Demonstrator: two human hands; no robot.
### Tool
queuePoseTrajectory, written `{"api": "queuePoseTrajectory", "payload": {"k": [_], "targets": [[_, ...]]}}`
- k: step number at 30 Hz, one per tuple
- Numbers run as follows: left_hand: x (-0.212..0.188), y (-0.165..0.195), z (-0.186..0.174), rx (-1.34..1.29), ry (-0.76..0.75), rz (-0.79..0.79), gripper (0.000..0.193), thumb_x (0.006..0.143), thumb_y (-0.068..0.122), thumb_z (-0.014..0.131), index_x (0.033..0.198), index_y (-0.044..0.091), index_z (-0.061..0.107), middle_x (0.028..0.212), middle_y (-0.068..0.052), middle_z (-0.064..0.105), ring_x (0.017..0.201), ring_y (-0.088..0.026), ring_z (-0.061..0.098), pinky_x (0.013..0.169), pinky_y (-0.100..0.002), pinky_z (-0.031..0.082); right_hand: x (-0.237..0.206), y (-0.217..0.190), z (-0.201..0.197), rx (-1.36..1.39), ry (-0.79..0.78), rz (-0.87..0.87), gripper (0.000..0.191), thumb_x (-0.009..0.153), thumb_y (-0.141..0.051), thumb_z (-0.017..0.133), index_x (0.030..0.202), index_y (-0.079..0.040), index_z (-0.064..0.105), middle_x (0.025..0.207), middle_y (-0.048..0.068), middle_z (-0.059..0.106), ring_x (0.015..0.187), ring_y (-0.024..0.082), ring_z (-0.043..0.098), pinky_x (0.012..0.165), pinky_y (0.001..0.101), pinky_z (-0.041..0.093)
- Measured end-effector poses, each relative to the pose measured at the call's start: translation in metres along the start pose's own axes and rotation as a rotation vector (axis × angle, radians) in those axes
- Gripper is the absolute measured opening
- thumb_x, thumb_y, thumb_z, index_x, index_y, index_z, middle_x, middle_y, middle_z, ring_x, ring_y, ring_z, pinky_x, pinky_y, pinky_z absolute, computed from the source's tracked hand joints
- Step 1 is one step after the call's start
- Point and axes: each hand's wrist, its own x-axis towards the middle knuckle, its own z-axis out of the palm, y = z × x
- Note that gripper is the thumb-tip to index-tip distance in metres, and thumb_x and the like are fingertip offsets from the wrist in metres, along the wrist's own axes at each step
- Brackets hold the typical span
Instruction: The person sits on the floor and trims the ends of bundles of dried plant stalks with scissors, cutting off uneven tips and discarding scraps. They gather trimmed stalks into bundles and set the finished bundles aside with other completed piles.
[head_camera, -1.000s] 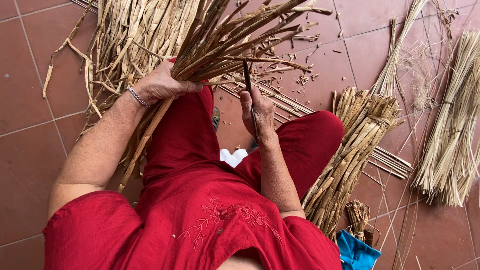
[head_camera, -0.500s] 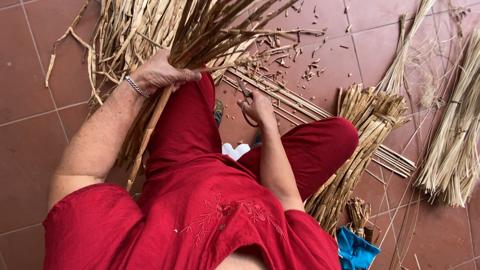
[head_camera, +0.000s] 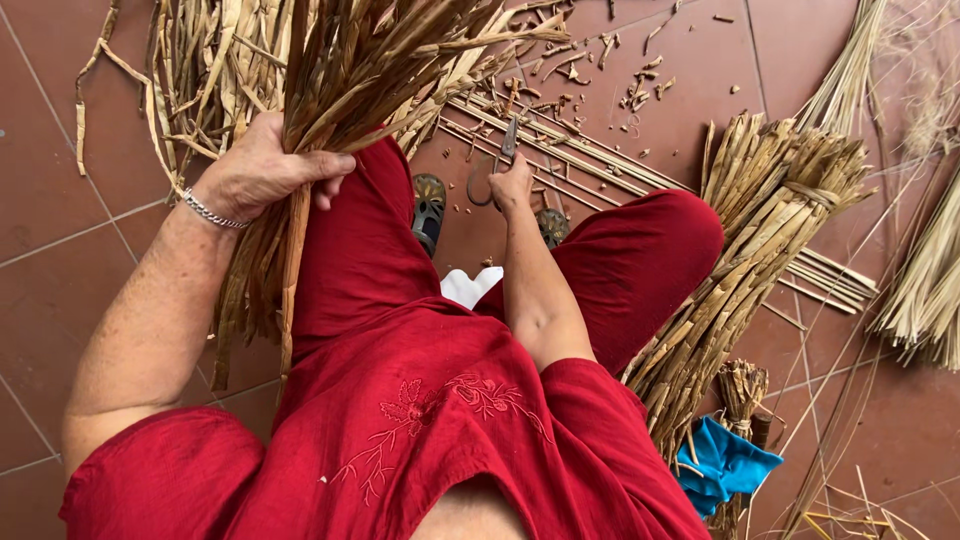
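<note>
On the red tiled floor (head_camera: 60, 300) a person in red clothes sits with knees apart, dried plant stalks all around. The left hand (head_camera: 262, 172) is clenched around a thick bundle of dried reeds (head_camera: 340, 70), gripping it where the stalks narrow; the tops fan out upward and away from the body, while the lower ends hang down past the left thigh toward the floor. A silver bracelet (head_camera: 205, 212) sits on that wrist.

The right hand (head_camera: 515, 185) reaches down between the knees and grasps a pair of scissors (head_camera: 495, 165), fingers around the handle loops, the blades pointing away from the body and just above the floor. The scissors are near the bundle's right edge but not touching it.

Beyond the scissors a row of straight stalks (head_camera: 600, 165) lies flat on the tiles, with small cut bits (head_camera: 640, 85) scattered past them. Beside the right knee leans a tied sheaf of reeds (head_camera: 760, 230), bound with a twisted band near its top. Farther right lies a paler bundle of fine straw (head_camera: 925, 280). Near the sheaf's lower end sits a crumpled blue cloth (head_camera: 725, 465). A scrap of something white (head_camera: 470, 285) shows on the floor between the legs.
</note>
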Motion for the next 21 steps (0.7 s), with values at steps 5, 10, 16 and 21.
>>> {"api": "queuePoseTrajectory", "payload": {"k": [5,10,16,21], "targets": [[0.009,0.015,0.012,0.041,-0.033,-0.060,0.029,0.088,0.016,0.079,0.111,0.002,0.069,0.077,-0.005,0.069,0.060,-0.011,0.065,0.052,-0.026,0.057,0.021,0.001,0.016,0.200,-0.119,-0.072,0.066,0.077,-0.017,0.078,0.139,-0.003,0.058,0.104,0.016,0.076,0.093,0.029,0.072,0.079,0.0398,0.058],[0.017,0.025,0.023,0.131,-0.034,-0.053,0.032,0.086,0.016,0.083,0.114,0.005,0.071,0.084,0.000,0.067,0.059,-0.008,0.056,0.051,-0.025,0.051,0.014,-0.041,0.007,0.464,-0.423,-0.294,0.060,0.083,-0.027,0.083,0.136,-0.002,0.067,0.102,0.007,0.076,0.092,0.017,0.071,0.080,0.0348,0.058],[0.035,0.028,0.045,0.341,0.062,0.229,0.044,0.077,0.016,0.090,0.116,0.007,0.072,0.095,0.000,0.074,0.074,-0.011,0.066,0.066,-0.030,0.057,-0.055,-0.103,-0.048,1.052,-0.918,-0.675,0.078,0.087,-0.025,0.087,0.150,-0.004,0.045,0.138,0.002,0.067,0.131,0.018,0.060,0.114,0.0359,0.048],[0.056,0.018,0.110,1.173,0.256,0.288,0.043,0.094,0.031,0.080,0.121,0.006,0.057,0.082,-0.014,0.071,0.076,-0.033,0.073,0.070,-0.047,0.058,-0.097,-0.117,-0.060,1.299,-0.552,-0.630,0.072,0.093,-0.013,0.078,0.152,-0.011,0.038,0.121,0.016,0.075,0.120,0.028,0.068,0.110,0.0444,0.053]]}}
